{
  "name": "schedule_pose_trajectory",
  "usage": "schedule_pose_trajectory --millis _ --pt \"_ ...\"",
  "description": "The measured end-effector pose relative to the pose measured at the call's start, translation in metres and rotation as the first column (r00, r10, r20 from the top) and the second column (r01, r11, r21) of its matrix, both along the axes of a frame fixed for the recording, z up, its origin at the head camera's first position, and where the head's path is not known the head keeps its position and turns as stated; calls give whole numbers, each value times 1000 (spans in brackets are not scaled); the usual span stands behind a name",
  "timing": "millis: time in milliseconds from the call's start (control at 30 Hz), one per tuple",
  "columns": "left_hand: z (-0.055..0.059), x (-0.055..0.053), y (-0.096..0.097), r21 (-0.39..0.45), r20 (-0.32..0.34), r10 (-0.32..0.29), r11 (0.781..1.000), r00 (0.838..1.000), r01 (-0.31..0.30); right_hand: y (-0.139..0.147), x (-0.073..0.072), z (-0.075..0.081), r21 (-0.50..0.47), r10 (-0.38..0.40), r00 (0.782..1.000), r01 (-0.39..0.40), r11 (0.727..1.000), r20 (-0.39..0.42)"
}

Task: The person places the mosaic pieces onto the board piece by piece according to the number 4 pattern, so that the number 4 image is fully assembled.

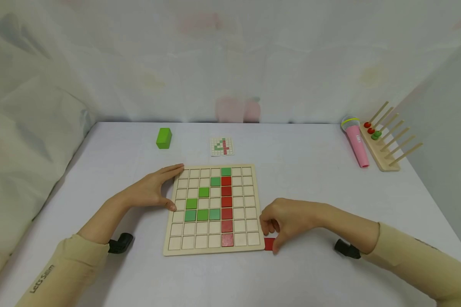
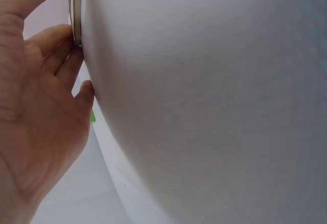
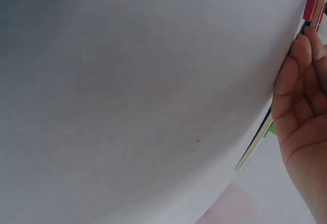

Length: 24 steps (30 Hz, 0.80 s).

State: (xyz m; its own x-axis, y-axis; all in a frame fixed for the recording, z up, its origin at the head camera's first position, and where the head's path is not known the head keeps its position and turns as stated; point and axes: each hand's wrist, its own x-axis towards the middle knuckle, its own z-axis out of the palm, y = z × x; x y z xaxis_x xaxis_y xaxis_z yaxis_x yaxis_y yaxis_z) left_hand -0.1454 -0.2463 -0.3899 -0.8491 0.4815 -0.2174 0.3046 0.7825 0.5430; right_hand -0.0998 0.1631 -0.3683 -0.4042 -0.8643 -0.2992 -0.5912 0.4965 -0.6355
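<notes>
A square wooden grid board [image 1: 239,202] lies flat on the table, with green tiles [image 1: 202,214] and a column of red tiles [image 1: 226,202] in its cells. My left hand [image 1: 150,189] rests at its upper left edge, fingers extended and thumb spread against the side. In the left wrist view the fingertips touch the board's edge [image 2: 77,14]. A loose red tile [image 1: 269,244] lies beside the board's lower right corner. My right hand [image 1: 288,219] is over it, thumb at its right edge and fingers curled near its far side. Whether the fingertips pinch it is unclear.
Beyond the board lie a small pattern card [image 1: 222,146] and a green block [image 1: 164,138]. At the far right are a pink toy microphone [image 1: 356,143] and a wooden peg stand [image 1: 386,155] with red and green pieces. A draped cloth [image 1: 169,81] stands behind the table.
</notes>
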Motion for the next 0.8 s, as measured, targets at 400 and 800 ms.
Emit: schedule_pose_trajectory --millis 400,800 --pt "-1 0 0 3 -3 -5 1000 1000 5 -4 6 1 38 19 989 -14 999 -148" --pt "1 1 0 3 -1 0 1000 1000 0 1 -5 5 23 -22 999 23 999 -38"
